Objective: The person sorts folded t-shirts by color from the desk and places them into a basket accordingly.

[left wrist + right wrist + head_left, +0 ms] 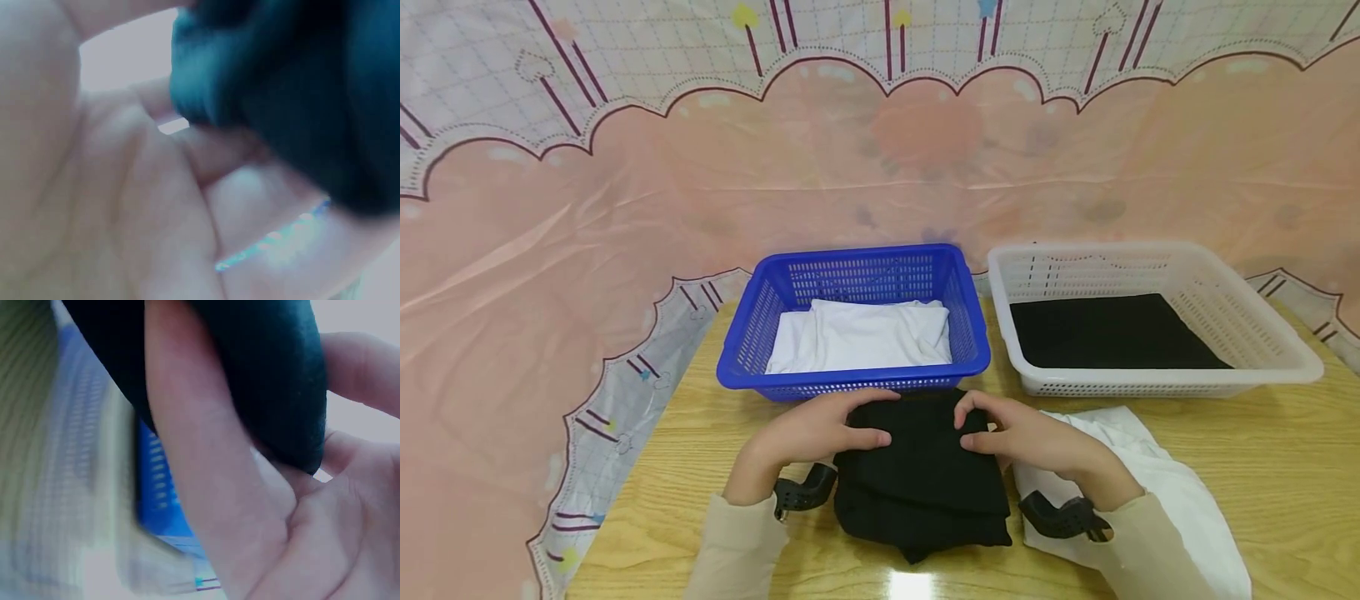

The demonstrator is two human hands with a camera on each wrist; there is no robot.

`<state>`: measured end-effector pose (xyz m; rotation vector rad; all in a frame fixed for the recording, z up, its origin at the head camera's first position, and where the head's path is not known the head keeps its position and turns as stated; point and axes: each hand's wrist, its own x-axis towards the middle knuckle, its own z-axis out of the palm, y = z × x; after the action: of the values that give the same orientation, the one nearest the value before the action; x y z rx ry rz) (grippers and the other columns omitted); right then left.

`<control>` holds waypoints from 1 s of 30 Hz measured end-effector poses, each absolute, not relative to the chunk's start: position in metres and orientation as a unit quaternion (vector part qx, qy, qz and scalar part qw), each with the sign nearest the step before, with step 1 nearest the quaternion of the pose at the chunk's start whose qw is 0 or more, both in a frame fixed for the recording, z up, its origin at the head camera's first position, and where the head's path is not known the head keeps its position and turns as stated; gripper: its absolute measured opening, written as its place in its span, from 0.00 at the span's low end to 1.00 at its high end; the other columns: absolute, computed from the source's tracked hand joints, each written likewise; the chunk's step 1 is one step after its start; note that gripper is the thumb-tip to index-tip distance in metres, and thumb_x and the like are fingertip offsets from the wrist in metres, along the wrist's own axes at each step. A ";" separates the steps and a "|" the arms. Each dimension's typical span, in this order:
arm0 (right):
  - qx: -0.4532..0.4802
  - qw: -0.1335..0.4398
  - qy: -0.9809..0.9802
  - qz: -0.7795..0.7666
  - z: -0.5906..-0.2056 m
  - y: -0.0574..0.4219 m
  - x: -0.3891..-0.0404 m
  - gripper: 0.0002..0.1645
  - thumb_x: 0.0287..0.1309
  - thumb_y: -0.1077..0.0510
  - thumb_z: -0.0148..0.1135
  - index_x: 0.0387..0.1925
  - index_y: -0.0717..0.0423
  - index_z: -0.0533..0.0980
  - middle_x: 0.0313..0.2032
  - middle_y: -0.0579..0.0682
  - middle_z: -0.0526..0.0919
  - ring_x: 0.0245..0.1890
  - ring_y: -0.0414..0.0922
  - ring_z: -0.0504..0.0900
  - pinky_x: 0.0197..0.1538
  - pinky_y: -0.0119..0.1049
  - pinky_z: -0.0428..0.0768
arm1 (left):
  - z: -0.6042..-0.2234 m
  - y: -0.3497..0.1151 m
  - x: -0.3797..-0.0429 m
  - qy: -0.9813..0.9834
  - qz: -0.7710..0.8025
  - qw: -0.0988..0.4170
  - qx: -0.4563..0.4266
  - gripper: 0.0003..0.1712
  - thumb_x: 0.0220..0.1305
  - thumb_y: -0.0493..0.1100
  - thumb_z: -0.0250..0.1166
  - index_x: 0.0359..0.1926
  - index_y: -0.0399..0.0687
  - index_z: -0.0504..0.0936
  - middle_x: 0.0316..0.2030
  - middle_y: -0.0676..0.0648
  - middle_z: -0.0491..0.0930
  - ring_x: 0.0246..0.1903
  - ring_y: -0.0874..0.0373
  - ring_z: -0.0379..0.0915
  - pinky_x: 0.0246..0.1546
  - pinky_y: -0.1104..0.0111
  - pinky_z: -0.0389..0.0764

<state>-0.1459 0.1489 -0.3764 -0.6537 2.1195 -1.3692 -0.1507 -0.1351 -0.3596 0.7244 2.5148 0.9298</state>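
Between both hands, in front of the blue basket, is a folded black cloth (925, 483), probably a garment. Its lower edge sags in the head view. My left hand (808, 429) grips the cloth's left side, thumb on top; the left wrist view shows dark fabric (281, 94) above the curved fingers. On the opposite side my right hand (1033, 437) holds the cloth between thumb and fingers. One right finger (194, 425) lies against the black fabric (275, 375) in the right wrist view. Part of each hand's fingers is hidden behind the fabric.
A blue basket (857, 379) holding folded white cloth (880, 337) stands at the back. Right of it, a white basket (1165, 381) contains folded black cloth (1112, 333). A loose white cloth (1172, 508) lies on the wooden table (662, 517), partly under the right forearm.
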 end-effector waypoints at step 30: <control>-0.304 0.256 0.630 -0.667 -0.347 0.162 -0.140 0.26 0.61 0.67 0.47 0.60 0.55 0.55 0.51 0.64 0.65 0.43 0.56 0.75 0.41 0.52 0.75 | -0.314 -0.130 -0.142 0.790 0.544 0.140 0.244 0.28 0.62 0.56 0.52 0.63 0.74 0.55 0.60 0.59 0.60 0.57 0.63 0.60 0.57 0.57 0.60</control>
<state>-0.1397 0.1616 -0.3472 -0.8265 1.7098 -1.8120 -0.1424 -0.1298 -0.3142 0.7048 2.2841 1.5732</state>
